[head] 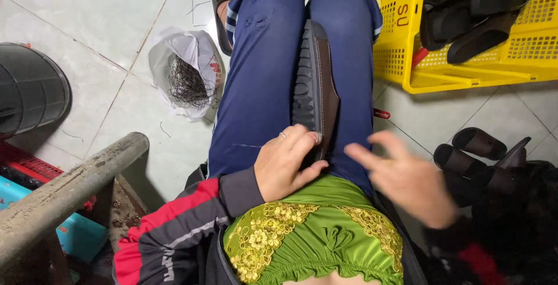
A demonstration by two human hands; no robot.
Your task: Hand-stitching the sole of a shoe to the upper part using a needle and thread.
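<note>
Sandal steadied between the knees

Yellow slatted plastic crate [407,58] right of the dark brown leather sandal with ridged black sole [314,81] holds similar sandals. The sandal stands on edge between blue-trousered thighs, apparently wedged for steadiness. Left hand [285,163] is closed on its near end; right hand [407,177], blurred, hovers spread and empty beside it

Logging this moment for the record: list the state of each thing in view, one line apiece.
Left hand: gripping the sandal's near end.
Right hand: open, blurred, holding nothing.
Sandal: on edge between the knees.
Yellow crate: on the floor, loaded with dark sandals.
White bag: open, dark thread scraps inside.
</note>
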